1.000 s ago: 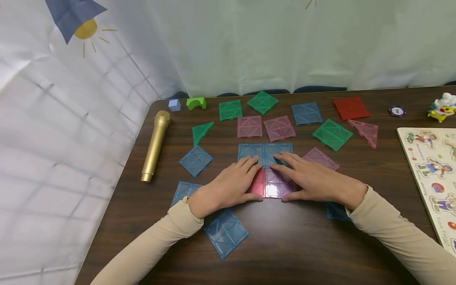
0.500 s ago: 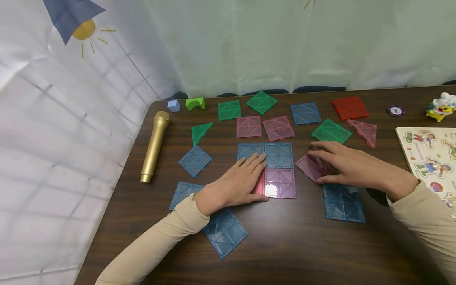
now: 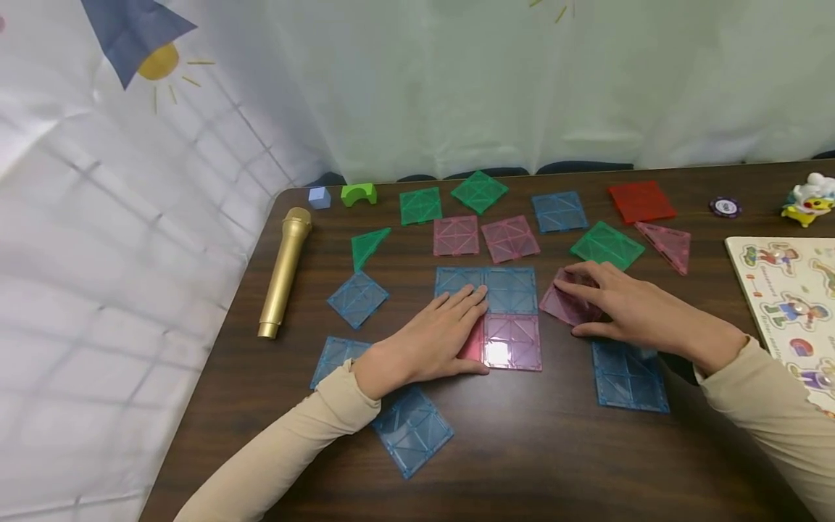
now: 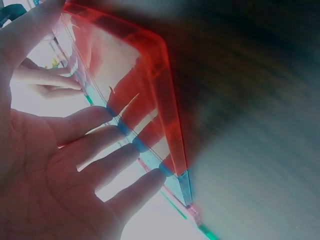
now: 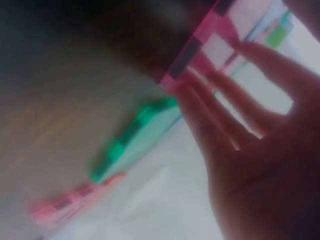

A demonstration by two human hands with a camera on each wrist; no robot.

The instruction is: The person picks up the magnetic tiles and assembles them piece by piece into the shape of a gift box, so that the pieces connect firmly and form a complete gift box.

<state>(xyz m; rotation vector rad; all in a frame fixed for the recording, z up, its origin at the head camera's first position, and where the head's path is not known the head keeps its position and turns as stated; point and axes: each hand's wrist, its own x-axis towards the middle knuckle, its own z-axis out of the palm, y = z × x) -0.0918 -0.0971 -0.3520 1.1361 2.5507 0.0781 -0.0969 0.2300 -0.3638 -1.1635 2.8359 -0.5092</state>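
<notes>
**Two hands on magnetic tiles at a dark table**

Head view: the left hand (image 3: 427, 341) lies flat with straight fingers on the red tile (image 3: 472, 341), which is joined with a purple tile (image 3: 512, 341) and two blue tiles (image 3: 485, 288) into a square block on the table (image 3: 522, 449). The right hand (image 3: 626, 308) grasps a pink tile (image 3: 566, 303) just right of this block, its near edge tilted up.

Left wrist view: the fingers (image 4: 95, 150) are spread and released, resting on the red tile (image 4: 150, 95).

Right wrist view: blurred; the fingers (image 5: 220, 105) touch the pink tile (image 5: 205, 45), and a green tile (image 5: 135, 140) lies near.
</notes>
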